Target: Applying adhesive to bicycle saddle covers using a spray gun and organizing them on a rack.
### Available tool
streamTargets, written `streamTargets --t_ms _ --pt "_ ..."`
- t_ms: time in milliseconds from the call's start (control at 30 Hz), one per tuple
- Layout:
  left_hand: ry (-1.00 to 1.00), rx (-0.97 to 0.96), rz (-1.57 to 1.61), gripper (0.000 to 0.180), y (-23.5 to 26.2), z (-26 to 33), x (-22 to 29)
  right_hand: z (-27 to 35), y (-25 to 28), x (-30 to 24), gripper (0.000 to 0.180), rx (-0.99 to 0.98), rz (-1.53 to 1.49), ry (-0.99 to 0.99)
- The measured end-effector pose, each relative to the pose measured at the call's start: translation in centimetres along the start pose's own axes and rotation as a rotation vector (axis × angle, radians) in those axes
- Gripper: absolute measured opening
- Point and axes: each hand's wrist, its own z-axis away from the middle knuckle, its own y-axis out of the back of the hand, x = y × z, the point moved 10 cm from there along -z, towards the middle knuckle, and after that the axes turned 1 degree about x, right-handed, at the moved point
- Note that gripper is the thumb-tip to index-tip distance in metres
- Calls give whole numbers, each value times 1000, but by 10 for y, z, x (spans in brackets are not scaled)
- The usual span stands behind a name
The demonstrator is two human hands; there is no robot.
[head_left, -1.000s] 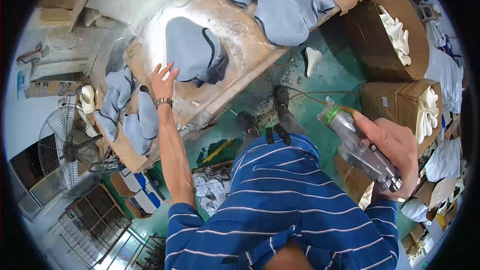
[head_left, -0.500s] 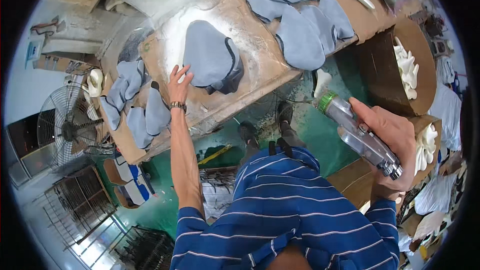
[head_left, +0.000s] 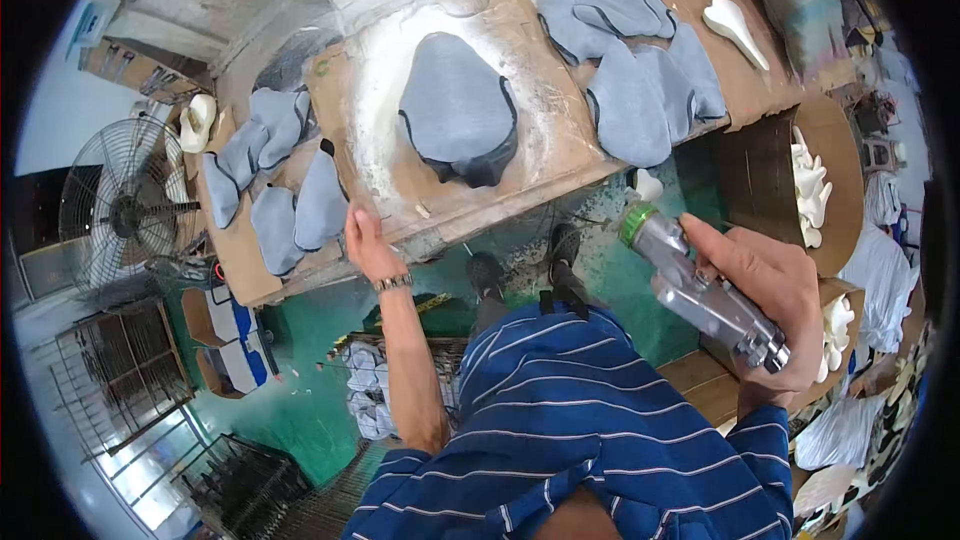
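Observation:
A grey fabric bicycle saddle cover [head_left: 455, 100] with black lower edges lies alone on the cardboard-topped bench, on a patch whitened by overspray or residue. My left hand [head_left: 372, 248], empty with fingers stretched out, hovers at the bench's front edge, to the near left of this cover and apart from it. In my right hand [head_left: 770, 275] is a metallic spray gun [head_left: 695, 285] with a green ring [head_left: 635, 223] round its front end. It is held off the bench's front right, over the floor, its front end pointing up and left.
More grey covers lie in groups on the left [head_left: 320, 202] and right [head_left: 628, 105] of the bench. A white saddle shell [head_left: 735, 32] rests at the far right. Cardboard boxes [head_left: 755, 175] with white shells stand on the right. A fan [head_left: 125, 205] stands left.
My left hand has drawn back from the middle cover's left edge toward me. The spray gun stays in my right hand, nearly in place. The whole view has shifted slightly.

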Motion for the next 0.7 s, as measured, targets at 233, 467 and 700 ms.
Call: streamTargets --t_ms 233,467,700 --pt "-9 49 -8 41 46 27 -20 -3 2 2 66 133 65 -164" --pt "-1 20 -130 35 25 17 -18 23 16 4 75 207 6 -215" --pt "-218 -89 -163 35 -34 11 32 41 31 1 75 294 166 -228"
